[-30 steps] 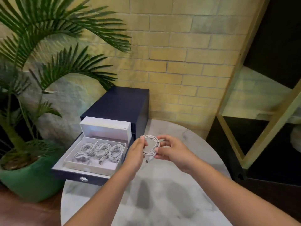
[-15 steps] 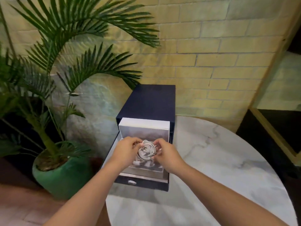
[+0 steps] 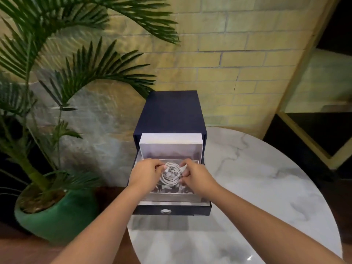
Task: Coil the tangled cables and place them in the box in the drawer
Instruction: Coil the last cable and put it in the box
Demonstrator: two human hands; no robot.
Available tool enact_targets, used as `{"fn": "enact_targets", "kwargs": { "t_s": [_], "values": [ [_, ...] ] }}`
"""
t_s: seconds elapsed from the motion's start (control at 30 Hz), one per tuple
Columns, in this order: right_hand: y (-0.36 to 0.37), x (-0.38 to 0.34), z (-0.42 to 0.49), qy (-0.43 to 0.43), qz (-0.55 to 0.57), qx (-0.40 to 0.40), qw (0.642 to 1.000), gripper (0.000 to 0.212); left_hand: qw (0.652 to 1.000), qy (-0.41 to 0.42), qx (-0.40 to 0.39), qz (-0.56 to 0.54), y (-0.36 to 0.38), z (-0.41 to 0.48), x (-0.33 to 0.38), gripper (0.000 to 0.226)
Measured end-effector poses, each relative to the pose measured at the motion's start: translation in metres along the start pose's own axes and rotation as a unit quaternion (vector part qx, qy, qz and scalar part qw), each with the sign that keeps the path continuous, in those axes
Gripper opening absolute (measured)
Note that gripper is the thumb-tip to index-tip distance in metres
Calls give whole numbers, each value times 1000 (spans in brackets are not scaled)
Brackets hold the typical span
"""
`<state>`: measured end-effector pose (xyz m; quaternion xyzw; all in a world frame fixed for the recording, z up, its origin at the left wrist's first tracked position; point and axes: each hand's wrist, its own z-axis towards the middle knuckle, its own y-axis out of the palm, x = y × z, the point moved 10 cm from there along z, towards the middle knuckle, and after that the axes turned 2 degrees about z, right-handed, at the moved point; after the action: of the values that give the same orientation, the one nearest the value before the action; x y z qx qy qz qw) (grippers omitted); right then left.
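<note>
The white coil (image 3: 170,175) hangs between the two hands, right over the open box (image 3: 172,197) that sits in the pulled-out drawer (image 3: 172,211). The left hand (image 3: 145,174) has its fingers (image 3: 159,166) curled in and pinching the coil's left rim. The right hand (image 3: 199,179) does the same on the right rim, thumb and fingertips closed on the loops, with a plug end seeming to poke out by them. Neither hand is spread or flat.

The relation that matters is vertical. The coil is round (so it has no long axis to line up) and lies roughly flat, its face turned up toward the camera, with the box's floor directly beneath and the upright lid (image 3: 171,147) just behind. Both hands are equally close, one on each side, so I judge that the next move needs only a straight lowering and a release from both sides at once. Whether the coil already touches anything in the box cannot be told, as the inside is blurred grey shapes, probably other cables.

The drawer belongs to a navy cabinet (image 3: 171,111) at the left edge of the marble table (image 3: 257,187). A potted palm (image 3: 57,212) stands just beside it.
</note>
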<state>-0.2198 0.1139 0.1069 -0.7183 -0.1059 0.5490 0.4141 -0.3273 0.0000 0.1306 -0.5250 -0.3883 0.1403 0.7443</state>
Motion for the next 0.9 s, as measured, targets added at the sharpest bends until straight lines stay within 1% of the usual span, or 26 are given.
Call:
{"fn": "enact_targets", "kwargs": {
  "t_s": [0.03,0.1,0.17,0.23,0.33,0.43,0.47,0.53,0.6,0.7,0.73,0.77,0.8,0.83,0.87,0.9],
  "values": [
    [1,1,1,-2,-12,-3,1000,27,1000,-1,-10,2,4,-1,0,20],
    [3,0,0,-12,-72,-14,997,16,999,-11,-33,10,14,-2,-3,20],
    [2,-1,-1,-22,-116,-18,993,12,998,-22,-47,19,22,-4,-6,21],
    [-1,-1,-1,-31,-129,-14,991,10,998,-27,-51,20,24,-4,-6,22],
    [0,3,0,-33,-121,-13,992,12,997,-29,-67,15,26,-4,-6,22],
    [-1,5,2,-32,-112,-1,993,18,996,-20,-74,52,25,-1,-6,26],
    [-4,6,3,-25,-98,7,995,20,995,-20,-75,55,24,-1,-6,27],
    [-16,10,4,-5,-43,41,998,19,997,-26,-67,23,21,-1,-8,31],
    [-41,13,2,7,15,115,993,15,998,-48,-22,-41,10,-2,-15,35],
    [-84,13,-4,6,65,246,967,15,983,-94,114,-109,-23,-4,-34,36],
    [-93,13,-2,9,77,268,960,16,975,-108,148,-123,-33,-4,-39,37],
    [-99,13,1,17,86,274,958,21,970,-122,159,-139,-37,0,-46,42],
    [-100,15,7,34,94,262,960,31,967,-134,147,-157,-38,5,-51,51],
    [-98,16,13,53,108,232,965,39,965,-146,117,-182,-36,11,-53,60],
    [-92,16,18,67,131,192,970,44,962,-150,80,-212,-30,18,-54,67],
    [-84,14,22,73,165,147,973,43,957,-149,45,-243,-24,22,-53,72]
  ]
}}
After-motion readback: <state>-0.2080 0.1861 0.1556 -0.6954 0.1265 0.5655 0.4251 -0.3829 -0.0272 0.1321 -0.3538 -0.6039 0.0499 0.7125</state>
